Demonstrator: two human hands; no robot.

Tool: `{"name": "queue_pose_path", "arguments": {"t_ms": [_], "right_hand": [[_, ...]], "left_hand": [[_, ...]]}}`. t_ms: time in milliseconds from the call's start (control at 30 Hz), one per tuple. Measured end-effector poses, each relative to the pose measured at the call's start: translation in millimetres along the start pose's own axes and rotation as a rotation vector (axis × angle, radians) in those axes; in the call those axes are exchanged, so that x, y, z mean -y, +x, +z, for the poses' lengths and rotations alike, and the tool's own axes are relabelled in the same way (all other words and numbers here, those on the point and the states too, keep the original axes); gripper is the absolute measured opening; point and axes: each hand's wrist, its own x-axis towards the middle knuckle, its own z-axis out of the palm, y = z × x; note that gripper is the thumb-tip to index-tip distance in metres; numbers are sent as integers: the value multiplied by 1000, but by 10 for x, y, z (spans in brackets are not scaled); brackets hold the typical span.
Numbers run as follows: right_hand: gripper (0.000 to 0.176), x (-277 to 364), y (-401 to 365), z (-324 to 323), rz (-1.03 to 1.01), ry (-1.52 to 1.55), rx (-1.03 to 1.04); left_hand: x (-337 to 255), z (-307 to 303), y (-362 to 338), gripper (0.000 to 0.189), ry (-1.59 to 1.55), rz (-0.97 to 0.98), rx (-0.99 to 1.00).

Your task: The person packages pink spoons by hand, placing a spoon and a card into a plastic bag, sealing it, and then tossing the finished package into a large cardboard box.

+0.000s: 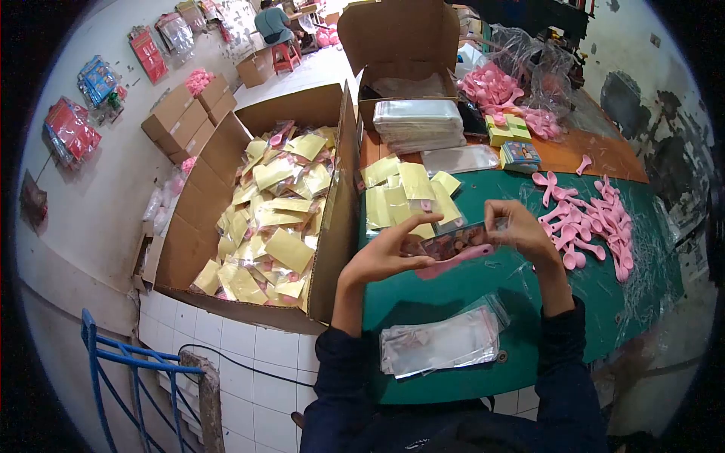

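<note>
Over the green tabletop [423, 294], my two hands hold a clear plastic bag with a printed card [455, 241] in it, and a pink spoon [461, 261] shows along its lower edge. My left hand [389, 248] grips one end between thumb and fingers. At the other end, my right hand [521, 230] pinches the bag with its fingers bent. Nearest my forearms lies a stack of clear plastic bags [442, 343]. Loose pink spoons [581, 223] are heaped right of my right hand. Several packets with yellow backs [411, 185] lie beyond my left hand.
A large cardboard box [343, 204] full of yellow-backed packets [279, 211] stands left of the table. At the back are a bag stack [419, 124], card stacks [521, 155], more pink spoons [491, 84] and an open carton [400, 38]. A person [273, 26] sits far off.
</note>
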Motion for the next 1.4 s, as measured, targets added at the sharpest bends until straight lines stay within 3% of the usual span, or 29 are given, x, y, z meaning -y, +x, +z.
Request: {"name": "queue_pose_path", "arguments": {"t_ms": [100,200,300,400,433,500,567,600,633,667,767,867,1000,1100,1300,1400], "right_hand": [[17,79,-134,92,207,175,53],[13,-62,-184,64,241,-17,104],[12,-198,-195,105,144,-5,119],[11,-203,-186,149,72,-25,53],[13,-168,-194,172,44,-135,-12],[17,-50,-219,245,-11,-359,-141],[23,3,-274,352,-185,-433,7],[26,32,-303,379,-270,-470,79],[33,86,-331,374,-262,-480,318],[34,70,-355,395,-241,-525,329],[32,39,-485,500,-178,-707,323],[28,-158,-562,624,-221,-728,392],[25,-174,-742,802,-192,-620,313],[25,-200,-797,886,-248,-564,249],[21,-196,-840,1010,-270,-547,241],[22,-228,-848,1027,-279,-563,234]], "left_hand": [[53,143,-147,65,-38,-35,-160],[176,394,-277,68,-131,-105,-319],[319,588,-385,70,-200,-124,-377],[369,796,-374,68,116,12,-771],[315,813,-412,63,299,-40,-790],[312,821,-446,60,-129,-197,-629],[294,815,-464,62,-485,-305,-344],[243,822,-476,64,-590,-360,-300],[173,838,-497,66,-696,-415,-257],[137,852,-518,68,-801,-470,-214],[141,888,-623,73,-636,-442,-155],[191,937,-714,69,-533,-415,-114],[87,872,-779,58,-266,-475,-54],[-13,859,-835,55,-464,-463,-80],[138,878,-868,59,-276,-396,-12],[147,905,-861,60,-374,-381,-30]]}}
